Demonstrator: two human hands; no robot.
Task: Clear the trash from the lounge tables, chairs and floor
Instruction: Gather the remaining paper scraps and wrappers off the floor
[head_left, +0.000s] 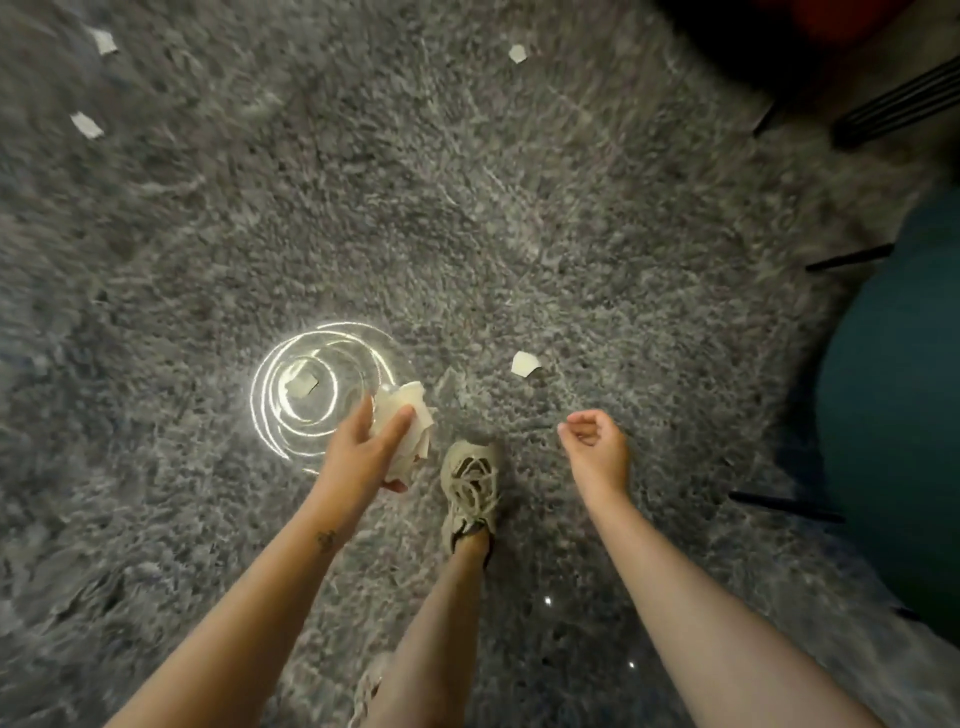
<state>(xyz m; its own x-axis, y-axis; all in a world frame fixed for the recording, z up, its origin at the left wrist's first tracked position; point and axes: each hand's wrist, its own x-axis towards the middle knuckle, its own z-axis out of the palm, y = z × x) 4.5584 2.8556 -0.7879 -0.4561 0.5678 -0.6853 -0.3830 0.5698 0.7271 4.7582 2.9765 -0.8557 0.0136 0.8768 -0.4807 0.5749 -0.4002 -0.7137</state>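
I stand on a grey shaggy carpet (467, 208) with white paper scraps on it. The nearest scrap (524, 364) lies just ahead of my right hand; another scrap (517, 53) lies far ahead, and two more scraps (87, 126) (104, 41) lie at the far left. My left hand (363, 447) grips a wad of crumpled paper (408, 426). Beside it is a clear round container (311, 389) with glinting rims and a scrap (301, 385) showing inside; I cannot tell whether the hand holds it. My right hand (597, 441) hangs loosely curled, holding nothing.
My beige shoe (470, 488) is planted between my hands. A teal seat (893, 415) with thin black legs stands at the right edge. A dark slatted piece of furniture (898, 104) and something red sit at the top right.
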